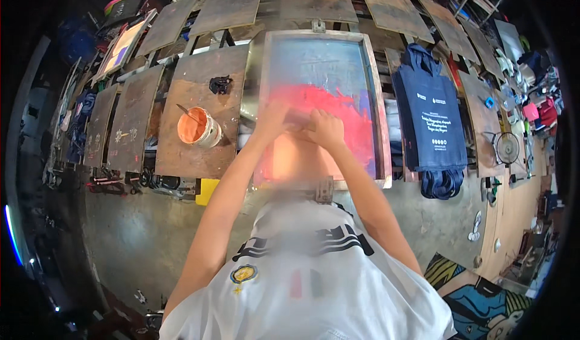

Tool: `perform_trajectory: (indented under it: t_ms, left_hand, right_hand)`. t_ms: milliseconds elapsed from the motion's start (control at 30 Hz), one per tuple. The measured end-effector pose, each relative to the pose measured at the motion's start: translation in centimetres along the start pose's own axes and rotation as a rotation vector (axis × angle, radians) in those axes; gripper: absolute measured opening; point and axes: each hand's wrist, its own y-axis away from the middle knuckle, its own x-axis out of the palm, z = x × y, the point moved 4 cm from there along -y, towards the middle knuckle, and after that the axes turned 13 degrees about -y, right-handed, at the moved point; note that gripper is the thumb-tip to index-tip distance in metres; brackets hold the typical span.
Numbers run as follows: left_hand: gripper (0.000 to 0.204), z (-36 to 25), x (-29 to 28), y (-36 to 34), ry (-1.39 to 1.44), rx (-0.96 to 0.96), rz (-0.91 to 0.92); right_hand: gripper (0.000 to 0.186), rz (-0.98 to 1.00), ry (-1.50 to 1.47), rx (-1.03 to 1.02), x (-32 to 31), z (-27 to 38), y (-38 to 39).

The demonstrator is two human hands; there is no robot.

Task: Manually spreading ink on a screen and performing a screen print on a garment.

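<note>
A wooden-framed printing screen (368,68) lies in front of me, its blue mesh spread with wet pink-red ink (353,134) over the middle and lower part. Both hands are on a squeegee (297,119) held crosswise over the ink. My right hand (324,124) has its fingers wrapped round it; my left hand (276,115) grips the other end, partly blurred by a hazy band down the picture. The squeegee's blade is hidden.
Left, a board (193,68) bears an orange paint bucket (202,134) and dark crumpled item (220,85). Right, navy tote bags (432,128) lie stacked, with a small fan (504,150) beyond. More boards (393,8) line the back. Concrete floor (133,231) shows below.
</note>
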Motion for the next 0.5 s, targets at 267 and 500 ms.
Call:
perform_trajectory:
  t_ms: [267,500]
  left_hand:
    - [0.054,-2.3,2.8,-6.5,-0.044,0.234,0.126]
    - [0.054,1.5,4.7,-3.5,0.151,-0.007,0.022]
  right_hand:
    - [0.048,-0.235,-0.08,0.337,-0.8,-2.7,2.2]
    - [0.047,0.011,0.107,0.293,0.0,-2.4,-1.8]
